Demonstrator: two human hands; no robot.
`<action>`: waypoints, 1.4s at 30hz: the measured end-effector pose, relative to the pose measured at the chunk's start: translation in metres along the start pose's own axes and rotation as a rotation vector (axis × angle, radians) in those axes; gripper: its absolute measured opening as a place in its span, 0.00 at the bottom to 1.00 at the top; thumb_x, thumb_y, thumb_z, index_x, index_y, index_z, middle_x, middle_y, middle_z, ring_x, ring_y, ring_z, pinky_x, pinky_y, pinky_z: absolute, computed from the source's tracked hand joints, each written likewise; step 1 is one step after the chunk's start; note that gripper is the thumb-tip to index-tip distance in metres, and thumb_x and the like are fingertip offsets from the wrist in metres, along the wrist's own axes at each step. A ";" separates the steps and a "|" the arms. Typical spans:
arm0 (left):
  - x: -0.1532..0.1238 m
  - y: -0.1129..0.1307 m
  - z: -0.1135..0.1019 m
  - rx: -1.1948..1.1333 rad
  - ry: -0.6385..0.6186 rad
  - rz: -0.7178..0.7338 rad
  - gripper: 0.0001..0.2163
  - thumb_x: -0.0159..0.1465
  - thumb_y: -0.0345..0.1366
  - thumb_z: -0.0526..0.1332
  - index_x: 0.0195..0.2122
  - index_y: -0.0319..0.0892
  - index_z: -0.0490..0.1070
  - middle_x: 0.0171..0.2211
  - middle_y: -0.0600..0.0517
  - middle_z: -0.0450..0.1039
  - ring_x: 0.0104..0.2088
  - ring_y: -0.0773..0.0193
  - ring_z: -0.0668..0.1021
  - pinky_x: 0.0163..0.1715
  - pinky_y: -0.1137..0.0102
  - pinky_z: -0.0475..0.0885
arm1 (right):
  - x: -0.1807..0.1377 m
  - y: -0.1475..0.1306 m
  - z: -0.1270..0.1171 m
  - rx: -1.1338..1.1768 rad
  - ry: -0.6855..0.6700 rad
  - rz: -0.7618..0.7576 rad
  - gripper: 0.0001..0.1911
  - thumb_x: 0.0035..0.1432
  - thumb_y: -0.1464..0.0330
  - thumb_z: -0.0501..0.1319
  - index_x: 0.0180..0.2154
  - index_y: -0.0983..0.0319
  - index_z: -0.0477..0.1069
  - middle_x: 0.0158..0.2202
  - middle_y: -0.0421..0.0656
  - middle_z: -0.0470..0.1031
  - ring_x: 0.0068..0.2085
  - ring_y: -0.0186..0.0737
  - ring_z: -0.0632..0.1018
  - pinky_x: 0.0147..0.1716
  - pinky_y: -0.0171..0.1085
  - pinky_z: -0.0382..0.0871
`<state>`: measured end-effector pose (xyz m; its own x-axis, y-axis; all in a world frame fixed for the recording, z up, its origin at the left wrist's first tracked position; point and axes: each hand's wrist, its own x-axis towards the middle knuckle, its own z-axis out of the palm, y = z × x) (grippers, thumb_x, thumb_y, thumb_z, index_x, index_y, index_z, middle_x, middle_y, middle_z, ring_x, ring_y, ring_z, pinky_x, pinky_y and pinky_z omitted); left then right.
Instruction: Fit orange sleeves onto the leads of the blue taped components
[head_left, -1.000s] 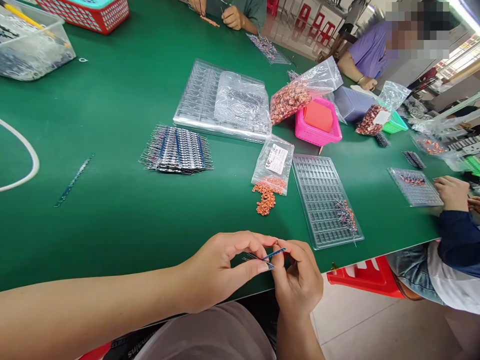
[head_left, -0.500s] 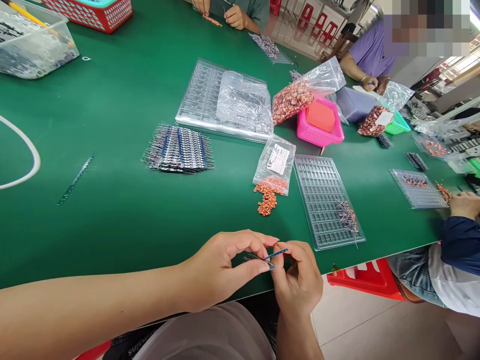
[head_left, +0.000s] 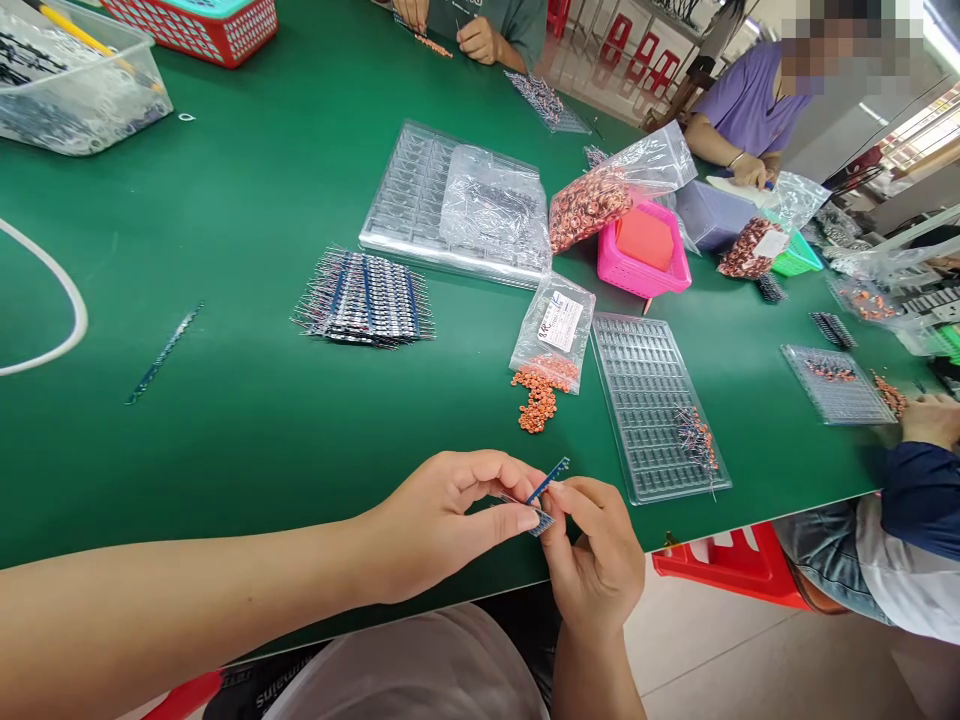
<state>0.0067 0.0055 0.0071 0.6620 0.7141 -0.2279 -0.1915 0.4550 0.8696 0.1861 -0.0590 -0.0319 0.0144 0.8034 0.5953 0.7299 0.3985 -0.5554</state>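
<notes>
Just over the near edge of the green table (head_left: 247,450), one blue strip (head_left: 552,478) slants up between the left hand (head_left: 450,525), thumb and fingers pinching, and the right hand (head_left: 600,560), fingertips closed against it. Rightward, one slotted tray (head_left: 637,400) blocks; ahead, green surface reaches one orange bead heap (head_left: 537,407) and one strip stack (head_left: 365,300).

Blue strip (head_left: 553,476): one, narrow, one edge notched with pale spots; tilted, free end up and rightward, the lower at the left hand's (head_left: 457,520) fingers, beside the right hand (head_left: 600,550).
Bluish piece (head_left: 543,523): one, under the left thumb, apparently with thin wires (head_left: 505,496); mostly covered, joining unclear.
</notes>
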 end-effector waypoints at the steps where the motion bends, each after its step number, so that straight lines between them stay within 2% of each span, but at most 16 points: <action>1: 0.001 0.001 0.000 -0.054 -0.004 -0.027 0.02 0.62 0.30 0.66 0.32 0.41 0.74 0.40 0.52 0.79 0.43 0.65 0.78 0.49 0.69 0.72 | 0.000 0.000 0.000 -0.011 0.001 -0.021 0.19 0.59 0.82 0.63 0.48 0.57 0.74 0.38 0.43 0.78 0.37 0.38 0.79 0.33 0.36 0.75; 4: 0.003 0.002 -0.002 -0.187 -0.011 -0.113 0.04 0.60 0.32 0.69 0.31 0.40 0.74 0.38 0.53 0.79 0.39 0.67 0.77 0.46 0.70 0.72 | -0.001 -0.001 -0.002 -0.050 0.025 -0.059 0.19 0.59 0.82 0.64 0.48 0.58 0.74 0.37 0.43 0.78 0.36 0.37 0.79 0.32 0.36 0.74; 7: 0.004 0.000 -0.005 -0.217 -0.030 -0.168 0.07 0.58 0.34 0.71 0.32 0.39 0.75 0.39 0.51 0.80 0.40 0.65 0.78 0.47 0.68 0.72 | -0.002 -0.002 -0.002 -0.056 0.054 -0.051 0.18 0.59 0.82 0.64 0.48 0.59 0.74 0.36 0.43 0.78 0.35 0.37 0.78 0.32 0.36 0.74; 16: 0.004 0.002 -0.003 -0.163 -0.060 -0.166 0.11 0.56 0.39 0.72 0.32 0.39 0.74 0.42 0.47 0.80 0.41 0.61 0.78 0.48 0.63 0.72 | -0.007 -0.001 -0.001 -0.044 0.126 0.009 0.14 0.60 0.80 0.64 0.46 0.59 0.75 0.35 0.42 0.79 0.34 0.38 0.80 0.30 0.36 0.76; 22: 0.002 0.001 -0.002 -0.092 -0.040 -0.095 0.06 0.60 0.35 0.69 0.33 0.40 0.74 0.44 0.47 0.80 0.46 0.58 0.78 0.52 0.61 0.71 | -0.006 -0.002 0.000 -0.022 0.116 0.046 0.16 0.60 0.80 0.64 0.47 0.57 0.76 0.36 0.43 0.79 0.34 0.38 0.80 0.29 0.37 0.76; 28: 0.000 0.002 -0.001 0.006 -0.043 -0.021 0.00 0.63 0.30 0.65 0.35 0.40 0.75 0.43 0.48 0.79 0.48 0.59 0.79 0.52 0.62 0.72 | -0.005 -0.003 0.000 0.005 0.108 0.036 0.19 0.58 0.82 0.65 0.48 0.58 0.76 0.36 0.43 0.79 0.35 0.38 0.80 0.29 0.37 0.76; 31: -0.001 0.005 0.000 0.068 -0.034 0.007 0.02 0.63 0.31 0.64 0.33 0.41 0.73 0.42 0.49 0.79 0.50 0.59 0.78 0.54 0.63 0.72 | -0.005 -0.003 0.000 -0.005 0.108 0.043 0.19 0.59 0.81 0.65 0.48 0.57 0.76 0.36 0.43 0.79 0.34 0.38 0.80 0.29 0.37 0.76; 37: -0.002 0.005 -0.001 0.253 -0.012 0.068 0.02 0.63 0.32 0.64 0.34 0.40 0.74 0.43 0.48 0.79 0.47 0.58 0.79 0.53 0.62 0.72 | -0.006 -0.002 0.001 -0.003 0.122 0.052 0.16 0.60 0.79 0.64 0.46 0.56 0.76 0.35 0.42 0.79 0.33 0.38 0.80 0.28 0.37 0.77; 42: -0.002 0.004 -0.001 0.276 -0.013 0.078 0.02 0.64 0.32 0.64 0.34 0.41 0.74 0.43 0.48 0.80 0.46 0.58 0.80 0.53 0.63 0.73 | -0.006 -0.002 0.002 -0.014 0.131 0.061 0.15 0.59 0.79 0.65 0.44 0.57 0.76 0.34 0.42 0.79 0.33 0.38 0.80 0.27 0.36 0.76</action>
<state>0.0037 0.0069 0.0107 0.6625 0.7335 -0.1519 -0.0383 0.2357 0.9711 0.1829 -0.0639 -0.0352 0.1475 0.7613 0.6314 0.7344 0.3433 -0.5855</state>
